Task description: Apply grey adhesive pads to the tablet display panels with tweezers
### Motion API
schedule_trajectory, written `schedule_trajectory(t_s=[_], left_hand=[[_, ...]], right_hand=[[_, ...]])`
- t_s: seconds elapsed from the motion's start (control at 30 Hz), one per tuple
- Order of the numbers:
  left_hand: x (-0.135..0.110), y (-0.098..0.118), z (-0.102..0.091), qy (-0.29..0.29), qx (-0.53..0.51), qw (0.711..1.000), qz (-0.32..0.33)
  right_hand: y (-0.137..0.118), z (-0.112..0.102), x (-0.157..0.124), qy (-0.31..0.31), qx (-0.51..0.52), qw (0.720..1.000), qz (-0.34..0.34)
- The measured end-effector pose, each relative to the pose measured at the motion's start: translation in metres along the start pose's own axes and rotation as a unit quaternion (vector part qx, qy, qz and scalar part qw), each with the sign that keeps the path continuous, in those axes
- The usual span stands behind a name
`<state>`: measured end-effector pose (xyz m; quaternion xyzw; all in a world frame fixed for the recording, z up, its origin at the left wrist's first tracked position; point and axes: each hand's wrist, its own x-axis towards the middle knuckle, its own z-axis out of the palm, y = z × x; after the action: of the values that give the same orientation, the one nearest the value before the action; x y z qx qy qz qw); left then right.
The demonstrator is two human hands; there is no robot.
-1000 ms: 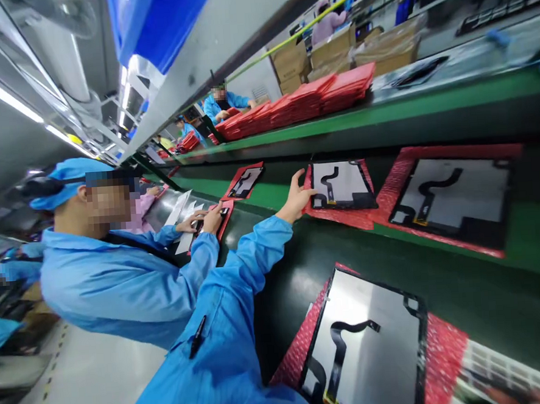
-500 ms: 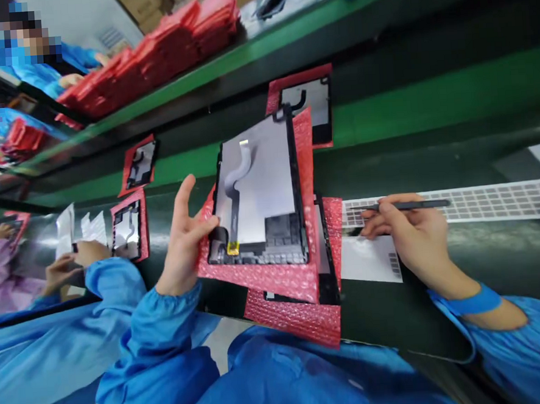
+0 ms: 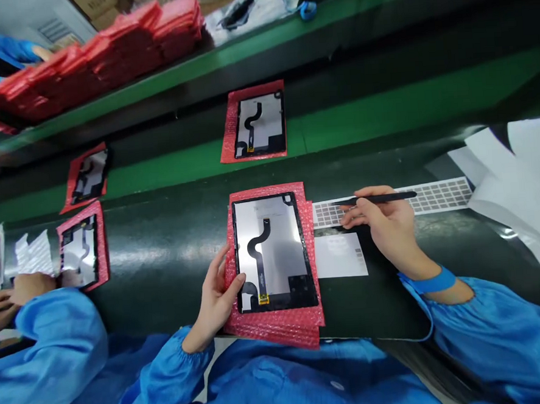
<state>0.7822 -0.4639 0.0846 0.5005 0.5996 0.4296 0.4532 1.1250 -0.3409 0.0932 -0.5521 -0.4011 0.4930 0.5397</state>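
A tablet screen (image 3: 279, 250) with a black curved ribbon cable (image 3: 258, 257) lies back side up on pink bubble wrap (image 3: 277, 318), stacked on more wrap at the work surface's near edge. My left hand (image 3: 217, 296) grips its left side, thumb on the frame and fingers along the wrap. Black tweezers (image 3: 393, 197) rest in my right hand (image 3: 388, 225), whose fingers are closed around them. Their tip points left over a white sheet of small grey stickers (image 3: 438, 196). A white card (image 3: 340, 255) with a few grey marks lies below that hand.
Another screen on pink wrap (image 3: 260, 123) lies on the green strip ahead. Two more screens lie leftward, near a co-worker's sleeve (image 3: 63, 336). Pink bags (image 3: 141, 42) are piled on the raised shelf. White sheets (image 3: 520, 180) lie at the right.
My left hand has lowered the raised, tilted screen and its wrap onto the stack. My right hand keeps the tweezers over the sticker sheet. The view has shifted right.
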Motion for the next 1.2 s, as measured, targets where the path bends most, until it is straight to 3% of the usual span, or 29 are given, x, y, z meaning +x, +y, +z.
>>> schedule_trajectory(t_s=[0.13, 0.2, 0.3, 0.37, 0.43, 0.53, 0.6, 0.67, 0.9, 1.03, 1.2], left_hand=[[0.007, 0.011, -0.015, 0.005, 0.080, 0.997, 0.007], [0.011, 0.022, -0.027, 0.044, 0.177, 0.983, 0.029], [0.024, 0.044, -0.032, 0.080, 0.345, 0.919, 0.174], [0.035, 0.059, -0.019, 0.000, 0.374, 0.879, 0.295], [0.047, 0.070, 0.007, -0.145, 0.339, 0.848, 0.380], [0.063, 0.077, 0.052, -0.324, 0.328, 0.755, 0.466], [0.071, 0.075, 0.076, -0.375, 0.368, 0.692, 0.495], [0.076, 0.070, 0.089, -0.383, 0.409, 0.656, 0.505], [0.071, 0.064, 0.091, -0.269, 0.477, 0.650, 0.527], [0.069, 0.068, 0.095, -0.261, 0.530, 0.635, 0.497], [0.068, 0.066, 0.098, -0.256, 0.538, 0.637, 0.489]], right_hand=[[0.003, -0.002, 0.001, -0.009, -0.013, 1.000, -0.005], [0.004, -0.002, 0.000, -0.028, -0.024, 0.999, 0.001], [0.007, 0.000, 0.000, -0.062, -0.050, 0.997, 0.003], [0.007, 0.000, 0.002, -0.082, -0.065, 0.995, 0.001], [0.007, 0.000, 0.006, -0.090, -0.071, 0.993, 0.006], [0.004, -0.002, 0.010, -0.091, -0.077, 0.993, 0.024], [0.001, -0.004, 0.010, -0.088, -0.084, 0.992, 0.030], [-0.002, -0.005, 0.008, -0.085, -0.087, 0.992, 0.028], [-0.005, -0.001, -0.006, -0.098, -0.123, 0.987, 0.018], [-0.002, -0.002, -0.007, -0.117, -0.142, 0.983, -0.013], [-0.001, -0.005, -0.011, -0.113, -0.140, 0.983, -0.023]])
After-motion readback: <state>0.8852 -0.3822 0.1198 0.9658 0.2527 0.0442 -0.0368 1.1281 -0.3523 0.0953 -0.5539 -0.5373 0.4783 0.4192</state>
